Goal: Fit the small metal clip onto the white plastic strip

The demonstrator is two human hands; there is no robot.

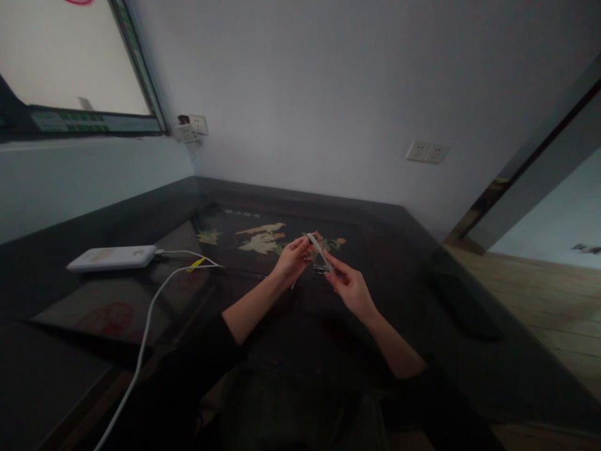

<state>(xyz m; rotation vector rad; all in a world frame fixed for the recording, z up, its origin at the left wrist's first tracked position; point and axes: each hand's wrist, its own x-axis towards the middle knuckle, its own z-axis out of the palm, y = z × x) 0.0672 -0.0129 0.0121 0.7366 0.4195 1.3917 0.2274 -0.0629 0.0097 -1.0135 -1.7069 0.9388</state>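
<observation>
Hands (323, 270) mid-table (413, 250), pale stick (320, 251) pinched

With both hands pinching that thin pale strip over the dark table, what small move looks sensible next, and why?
Probably ease the small clear piece along the pale strip with the right hand, while the left hand steadies the upper end. Both hands hold the strip in mid-air, tilted, above the table; finer detail is too dim to tell.

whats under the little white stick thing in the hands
Below the white stick, held between the left hand and right hand, hangs a small clear piece. Beneath lies the dark table; the fingers cover the ends.
</observation>
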